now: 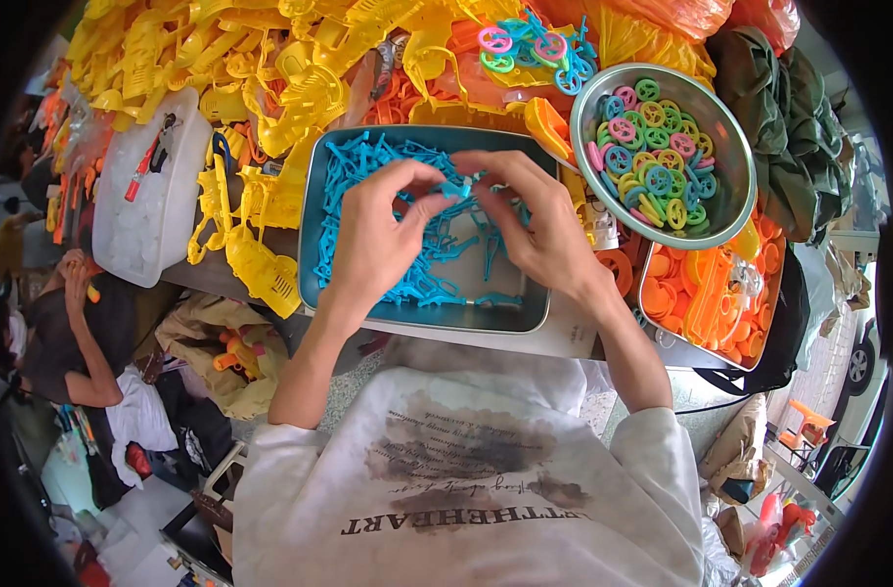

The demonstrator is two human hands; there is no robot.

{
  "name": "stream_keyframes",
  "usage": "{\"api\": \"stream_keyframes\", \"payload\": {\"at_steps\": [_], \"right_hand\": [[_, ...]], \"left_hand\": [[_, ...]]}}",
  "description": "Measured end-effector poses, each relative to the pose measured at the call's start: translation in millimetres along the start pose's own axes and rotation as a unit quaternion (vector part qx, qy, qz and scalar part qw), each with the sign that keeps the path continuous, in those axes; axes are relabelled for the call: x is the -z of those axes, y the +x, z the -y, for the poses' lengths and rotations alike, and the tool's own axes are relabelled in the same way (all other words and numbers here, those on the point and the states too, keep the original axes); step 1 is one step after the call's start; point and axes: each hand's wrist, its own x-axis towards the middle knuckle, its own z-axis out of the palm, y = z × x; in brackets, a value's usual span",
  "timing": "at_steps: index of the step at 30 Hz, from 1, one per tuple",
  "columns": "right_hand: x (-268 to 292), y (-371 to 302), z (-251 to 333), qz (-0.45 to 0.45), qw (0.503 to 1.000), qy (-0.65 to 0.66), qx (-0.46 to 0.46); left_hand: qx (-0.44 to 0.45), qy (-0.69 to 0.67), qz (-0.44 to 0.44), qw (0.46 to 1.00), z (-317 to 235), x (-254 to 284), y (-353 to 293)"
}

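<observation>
Both my hands are raised over a rectangular metal tray point(427, 326) heaped with small blue plastic parts point(354, 176). Thumb and fingers of my left hand point(383, 220) pinch a small blue plastic piece point(458, 189). My right hand point(533, 217) meets it from the other side, its fingertips closed close to the same piece. What the right fingertips hold is too small to make out. Below the hands, part of the tray's bottom shows between loose blue pieces.
A round metal bowl point(743, 186) of colourful small wheels stands at the right, above a tray of orange parts point(706, 303). Yellow plastic parts point(261, 259) pile up behind and left. A white bin point(138, 230) carries a red-handled tool point(143, 171). Another person point(89, 338) sits at far left.
</observation>
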Motion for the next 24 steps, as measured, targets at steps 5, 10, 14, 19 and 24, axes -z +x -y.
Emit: {"api": "stream_keyframes", "payload": {"at_steps": [5, 10, 14, 19, 24], "right_hand": [[5, -7, -7, 0.051, 0.992, 0.087, -0.074], [6, -10, -8, 0.038, 0.986, 0.138, -0.084], [1, -11, -10, 0.006, 0.970, 0.212, -0.123], [0, -12, -9, -0.007, 0.956, 0.248, -0.156], [5, -9, -6, -0.015, 0.952, 0.268, -0.148]], "left_hand": [[0.112, -0.201, 0.019, 0.973, 6, -11, -15], [0.125, -0.180, 0.059, 0.974, -3, -12, -15], [0.056, -0.096, 0.010, 0.994, 0, -7, -13], [-0.057, 0.179, 0.084, 0.979, 1, 5, -30], [-0.051, 0.248, 0.090, 0.963, 9, -10, -40]]}}
